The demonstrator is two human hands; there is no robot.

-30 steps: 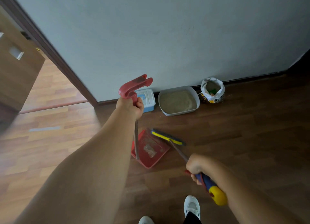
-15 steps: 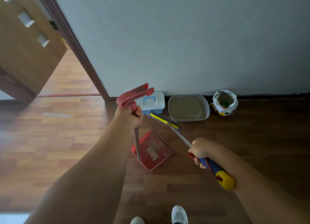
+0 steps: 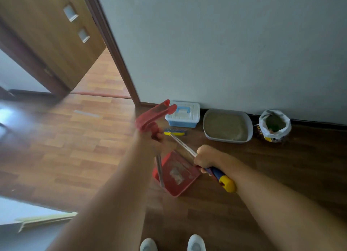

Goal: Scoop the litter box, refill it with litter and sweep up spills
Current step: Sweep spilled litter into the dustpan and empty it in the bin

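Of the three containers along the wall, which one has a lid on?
The white and blue storage box, leftmost of the three. The grey litter box and the litter bag beside it are both open on top.

Pale grey wall (image 3: 225, 44) from twelve to three o'clock, wooden door (image 3: 47, 34) standing open at ten, laminate floor (image 3: 75, 147) below, dim light.

home hallway | laminate floor (image 3: 78, 149) | wooden door (image 3: 47, 34) | litter box (image 3: 228, 125) by wall (image 3: 225, 44)
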